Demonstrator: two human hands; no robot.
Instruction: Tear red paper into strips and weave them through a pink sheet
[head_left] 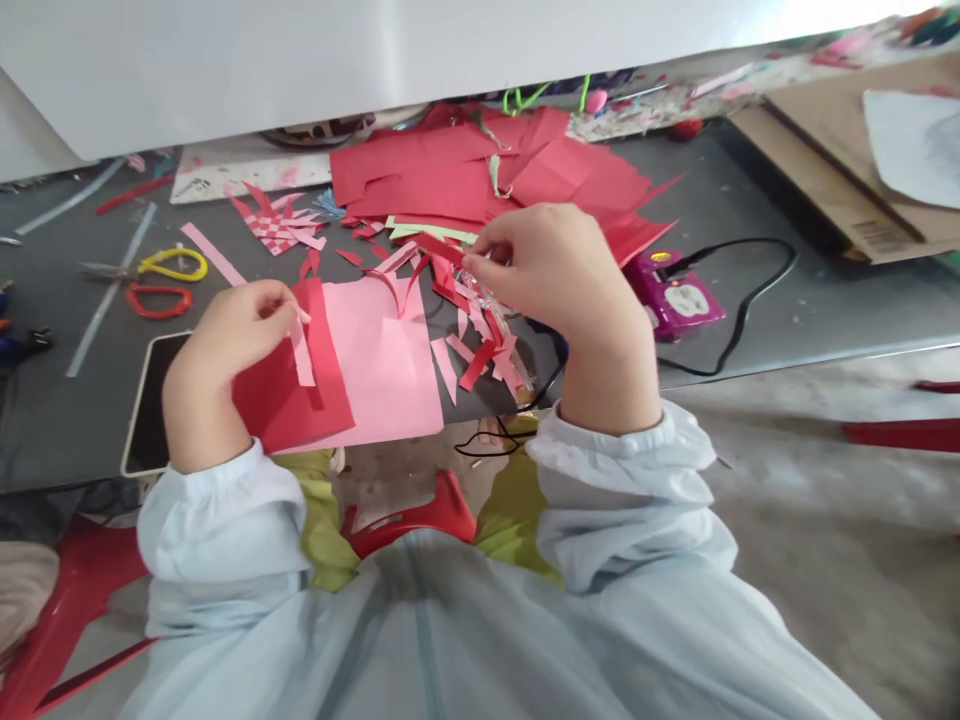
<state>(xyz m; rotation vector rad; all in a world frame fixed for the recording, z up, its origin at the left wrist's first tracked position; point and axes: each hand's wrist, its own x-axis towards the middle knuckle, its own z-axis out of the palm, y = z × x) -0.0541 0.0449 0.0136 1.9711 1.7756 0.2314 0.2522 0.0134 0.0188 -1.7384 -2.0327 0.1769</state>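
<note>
- The table (840, 295) is dark grey and smooth, and it carries all the papers.
- On its right end lies brown cardboard (814, 130), flat and stiff; a mark like a barcode is printed near its lower edge, too small to read.
- Behind the hands is a red pile (427, 185) of thin paper, with straight edges and pointed ends.
- The pink sheet (386, 370) lies between the two hands, near the front edge of the table.
- The red sheet (292, 418) covers the left part of the pink sheet, partly under the left hand.
- The left hand (229, 335) and the right hand (559, 270) are well apart. The left pinches the pink strip between thumb and finger; the right has its fingertips closed at the end of the red strip.
- The white board (225, 178) at the back has some handwritten letters, which I cannot read.
- The phone (150, 405) lies just beside the left wrist.
- The purple box (679, 300), right of the right hand, has a white label and a yellow sticker, both unreadable.
- The scissors (133, 273) have one yellow and one red handle.
- The pink strip (302, 355) hangs narrow above the red sheet.
- The red strip (439, 248) points leftward from the right fingertips.
</note>
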